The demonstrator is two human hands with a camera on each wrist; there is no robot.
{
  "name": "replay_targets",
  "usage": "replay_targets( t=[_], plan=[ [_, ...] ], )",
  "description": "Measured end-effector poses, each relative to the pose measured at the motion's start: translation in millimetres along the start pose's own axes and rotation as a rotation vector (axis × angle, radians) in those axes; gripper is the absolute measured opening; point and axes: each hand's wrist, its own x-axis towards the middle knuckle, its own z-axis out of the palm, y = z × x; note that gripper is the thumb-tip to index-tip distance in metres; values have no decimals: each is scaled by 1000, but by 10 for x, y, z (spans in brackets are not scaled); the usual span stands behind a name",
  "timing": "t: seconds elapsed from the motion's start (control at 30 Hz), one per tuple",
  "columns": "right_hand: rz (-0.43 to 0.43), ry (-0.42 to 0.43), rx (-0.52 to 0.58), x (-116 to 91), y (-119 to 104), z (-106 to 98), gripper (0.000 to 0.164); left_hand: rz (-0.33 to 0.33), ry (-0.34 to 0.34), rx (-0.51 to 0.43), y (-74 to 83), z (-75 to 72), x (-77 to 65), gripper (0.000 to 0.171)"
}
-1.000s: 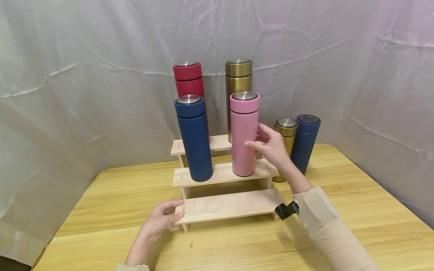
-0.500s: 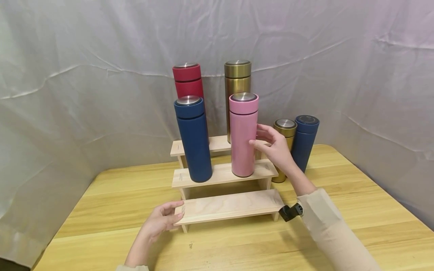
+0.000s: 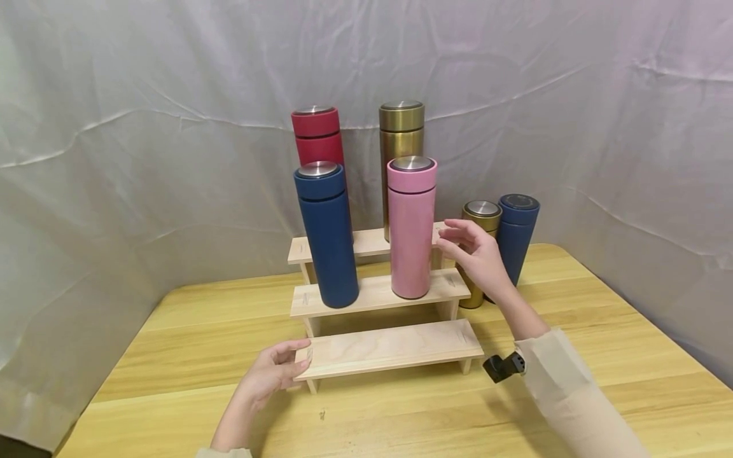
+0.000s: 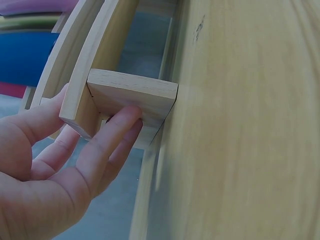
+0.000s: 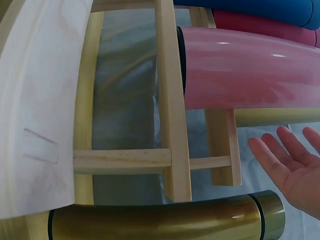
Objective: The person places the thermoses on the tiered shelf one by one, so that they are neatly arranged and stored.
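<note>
While a pink flask stands upright on the middle step of a wooden stand, the right hand, loosely bent and holding nothing, hangs just beside it at four o'clock. The left hand grips the lowest step between seven and eight; a blue flask stands at nine.

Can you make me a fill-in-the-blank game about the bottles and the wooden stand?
1. The stand has ____ steps.
2. The bottle sharing a step with the pink bottle is coloured ____.
3. The bottle beside the red bottle on the top step is coloured ____.
4. The hand holding the stand is the person's ____ one.

Missing words: three; blue; gold; left.
</note>
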Motion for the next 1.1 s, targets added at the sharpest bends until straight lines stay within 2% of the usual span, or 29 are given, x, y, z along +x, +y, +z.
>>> replay_targets(
  t=[0.33, 0.6, 0.83, 1.0, 1.1],
  plan=[
    [-36, 37, 31, -106, 58, -100, 31, 0, -6, -4, -6, 0, -4, 49],
    [-115, 122, 39, -192, 184, -221, 21, -2, -18, -23, -3, 7, 5, 49],
    [-117, 140, 38, -239, 240, -324, 17, -9, -15, -22, -3, 10, 3, 49],
    [-90, 154, -8, -310, 159, -387, 16, -6, -11, -15, 8, 17, -2, 49],
    [-84, 159, -35, -336, 200, -436, 16, -6, -8, -16, 7, 16, -3, 50]
  ],
)
